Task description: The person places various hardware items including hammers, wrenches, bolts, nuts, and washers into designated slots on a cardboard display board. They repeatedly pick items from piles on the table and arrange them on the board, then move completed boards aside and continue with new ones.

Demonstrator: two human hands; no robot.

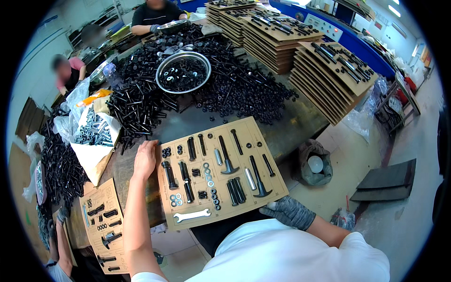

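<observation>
A brown cardboard sheet [225, 207] lies slightly tilted in front of me, its near edge close to my body. Fixed on it are black bolts [235, 192], two hammer-shaped black bolts [225, 155], silver sleeves [250, 179], washers [176, 199], nuts and a white open-end wrench [192, 215]. My bare left hand [145, 159] grips the sheet's left edge near the far corner. My right hand [292, 213], in a grey glove, holds the near right corner; part of its fingers is hidden under the board.
Loose black bolts and nuts [136, 103] heap over the table around a steel bowl [183, 72]. Stacked loaded boards [324, 89] stand far right. A bag of silver parts [96, 131] and another board [110, 235] are left, near a co-worker's gloved hand [62, 215]. A bucket [314, 164] stands right.
</observation>
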